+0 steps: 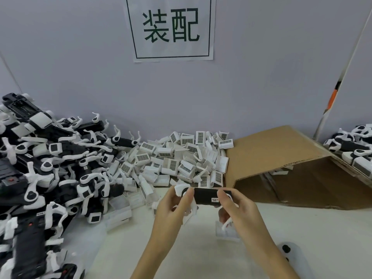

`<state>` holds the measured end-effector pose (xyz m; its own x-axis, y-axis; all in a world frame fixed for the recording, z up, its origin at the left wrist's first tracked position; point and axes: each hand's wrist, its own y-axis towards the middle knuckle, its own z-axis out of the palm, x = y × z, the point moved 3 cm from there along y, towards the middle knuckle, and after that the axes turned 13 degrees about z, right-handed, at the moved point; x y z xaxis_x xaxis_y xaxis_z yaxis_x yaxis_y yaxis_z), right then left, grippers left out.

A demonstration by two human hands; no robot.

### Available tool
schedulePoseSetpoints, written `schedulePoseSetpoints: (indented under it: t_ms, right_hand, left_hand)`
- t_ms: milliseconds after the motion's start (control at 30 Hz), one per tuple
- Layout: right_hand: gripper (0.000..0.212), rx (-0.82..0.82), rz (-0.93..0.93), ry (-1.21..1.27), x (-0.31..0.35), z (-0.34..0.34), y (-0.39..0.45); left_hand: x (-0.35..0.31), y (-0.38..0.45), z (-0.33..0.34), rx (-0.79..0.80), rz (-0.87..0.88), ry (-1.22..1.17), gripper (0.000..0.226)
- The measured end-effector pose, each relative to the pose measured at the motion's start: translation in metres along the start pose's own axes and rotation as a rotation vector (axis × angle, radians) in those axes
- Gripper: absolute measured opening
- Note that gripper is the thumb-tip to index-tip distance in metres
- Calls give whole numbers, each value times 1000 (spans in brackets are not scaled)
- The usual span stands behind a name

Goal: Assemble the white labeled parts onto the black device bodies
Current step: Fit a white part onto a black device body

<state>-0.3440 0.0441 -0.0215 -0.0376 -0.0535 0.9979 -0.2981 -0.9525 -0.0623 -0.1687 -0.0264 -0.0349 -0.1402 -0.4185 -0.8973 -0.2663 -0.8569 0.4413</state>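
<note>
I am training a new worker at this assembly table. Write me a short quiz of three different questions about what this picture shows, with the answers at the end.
1. True or false: both hands hold the same black device body.
2. Where does the pile of white labeled parts lie? A) inside the cardboard box B) on the table against the wall, between the heap of black bodies and the box C) in the person's lap
3. Fill in: the cardboard box lies on the person's ____ side.

Key
1. True: the left hand grips one end, the right hand the other.
2. B; the heap of black bodies is at the left.
3. Right.
</note>
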Motion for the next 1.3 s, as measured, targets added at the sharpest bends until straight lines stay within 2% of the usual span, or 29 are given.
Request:
schedulePoseSetpoints:
  t_ms: [200, 300, 467, 533, 600, 700, 833, 900, 1067, 1233, 1300]
  right_hand:
    - [38, -34, 28, 33, -3, -1, 1]
    - [38, -25, 72, 51, -5, 1, 1]
    - [58, -61, 93, 76, -6, 0, 3]
    - [59, -77, 82, 70, -6, 0, 3]
    - [55, -88, 30, 43, -6, -1, 2]
    - [52, -52, -85, 16, -5, -6, 1]
    - [76, 99, -158, -180, -1, -14, 0]
    - [83, 115, -170, -289, -3, -16, -1]
    - [77, -12, -281, -591, -4, -20, 2]
    - [79, -62, -358, -747, -10, -23, 8]
    - [78, -69, -392, -755, -10, -25, 10]
  left_hand:
    - [-2, -4, 4, -22, -14, -37, 49]
    - [-1, -5, 3, -46, -29, -19, 64]
    - [-4, -6, 6, -42, -67, -38, 77]
    - [-4, -7, 7, -28, -82, -45, 67]
    - [-3, -7, 6, 16, -99, -56, 58]
    - [1, -4, 0, 157, -81, -98, 60]
    - [4, 3, -19, 296, 32, -125, 65]
    - [6, 5, -28, 349, 66, -91, 70]
    - [6, 9, -38, 407, 146, 115, 75]
    - [8, 8, -31, 307, 326, 630, 78]
    - [8, 6, -28, 283, 403, 721, 76]
